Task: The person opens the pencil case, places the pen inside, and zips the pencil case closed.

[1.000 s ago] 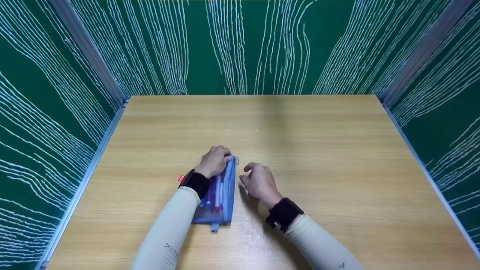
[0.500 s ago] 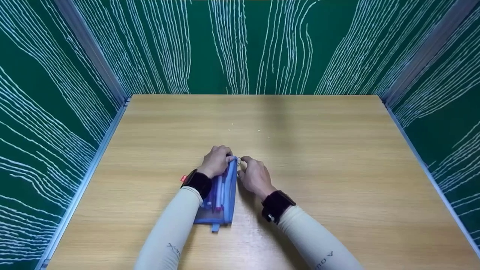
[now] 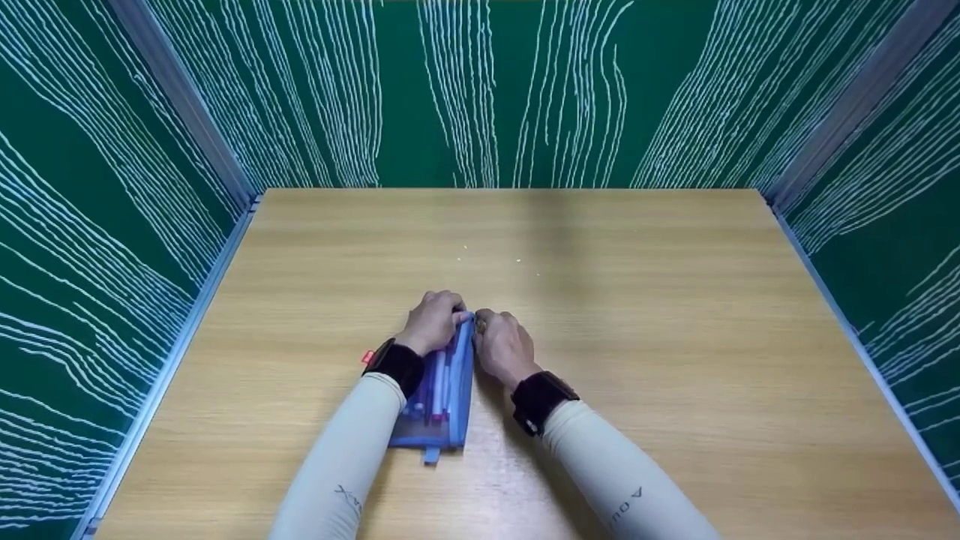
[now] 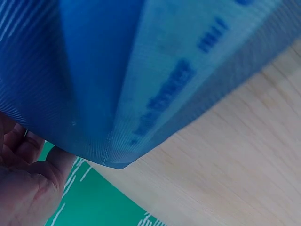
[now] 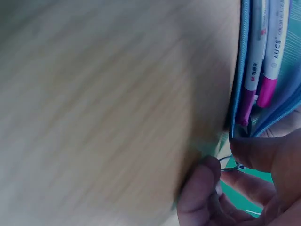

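A blue mesh pencil case (image 3: 463, 390) lies lengthwise on the table, with several pens (image 3: 437, 390) inside. In the right wrist view its zipper (image 5: 241, 61) gapes, and two pens with magenta caps (image 5: 267, 92) show between the zipper tracks. My left hand (image 3: 433, 321) grips the far end of the case, its thumb near the corner. Just right of that corner, my right hand (image 3: 504, 346) pinches at the metal ring (image 5: 229, 165) of the zipper pull between thumb and curled finger. The left wrist view shows the case's mesh side (image 4: 103, 94) close up.
The wooden table (image 3: 637, 337) carries a few tiny white specks (image 3: 517, 260) beyond the hands. Green panels (image 3: 510, 97) with wavy white lines stand at the back and both sides. A red tag (image 3: 367, 357) sticks out left of the case.
My right hand has moved left and slightly away from me to the case's far corner, and its fingers have closed on the zipper ring. The left hand keeps its grip; the case has barely moved.
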The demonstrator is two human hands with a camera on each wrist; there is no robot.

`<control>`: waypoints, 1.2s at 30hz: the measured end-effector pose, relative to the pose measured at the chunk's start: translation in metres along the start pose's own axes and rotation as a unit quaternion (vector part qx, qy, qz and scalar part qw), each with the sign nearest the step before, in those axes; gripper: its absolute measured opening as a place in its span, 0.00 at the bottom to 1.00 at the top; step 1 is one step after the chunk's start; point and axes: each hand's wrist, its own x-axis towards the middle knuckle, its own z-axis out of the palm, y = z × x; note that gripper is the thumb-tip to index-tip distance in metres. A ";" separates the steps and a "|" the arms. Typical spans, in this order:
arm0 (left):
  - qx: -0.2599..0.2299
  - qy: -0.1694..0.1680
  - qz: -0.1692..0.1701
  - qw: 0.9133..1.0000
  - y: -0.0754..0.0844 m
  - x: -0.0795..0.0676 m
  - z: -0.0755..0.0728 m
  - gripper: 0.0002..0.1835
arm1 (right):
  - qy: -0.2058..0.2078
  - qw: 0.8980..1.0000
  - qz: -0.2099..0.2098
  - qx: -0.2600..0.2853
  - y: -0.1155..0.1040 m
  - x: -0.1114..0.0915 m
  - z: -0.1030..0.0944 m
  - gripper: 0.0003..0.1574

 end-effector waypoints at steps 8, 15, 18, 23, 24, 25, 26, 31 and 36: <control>0.004 -0.004 -0.008 1.000 0.000 0.000 0.000 0.07 | 0.041 0.998 -0.027 -0.031 -0.002 -0.001 0.007 0.07; 0.002 0.001 -0.016 1.000 0.001 0.001 -0.001 0.09 | 0.048 0.998 -0.028 -0.029 -0.004 -0.002 0.004 0.12; 0.002 0.000 -0.021 1.000 0.002 0.001 -0.001 0.08 | 0.052 0.998 -0.028 -0.025 -0.004 -0.002 0.003 0.12; 0.003 0.003 -0.021 1.000 0.003 0.003 -0.001 0.08 | 0.055 0.998 -0.033 -0.024 -0.004 -0.001 0.001 0.13; 0.003 0.003 -0.019 1.000 0.003 0.003 -0.001 0.08 | 0.056 0.997 -0.036 -0.024 -0.003 -0.001 0.000 0.14; 0.003 0.004 -0.017 1.000 0.003 0.003 -0.001 0.08 | 0.057 0.997 -0.039 -0.025 -0.003 -0.001 0.000 0.14; 0.002 0.005 -0.015 1.000 0.003 0.003 -0.001 0.08 | 0.058 0.997 -0.042 -0.027 -0.003 0.000 0.000 0.14; -0.006 0.012 -0.002 1.000 0.002 0.003 -0.001 0.07 | 0.067 0.995 -0.063 -0.035 -0.003 0.000 0.001 0.15; -0.008 0.025 0.013 1.000 0.003 0.002 -0.001 0.06 | 0.070 0.994 -0.073 -0.049 -0.003 0.000 0.002 0.15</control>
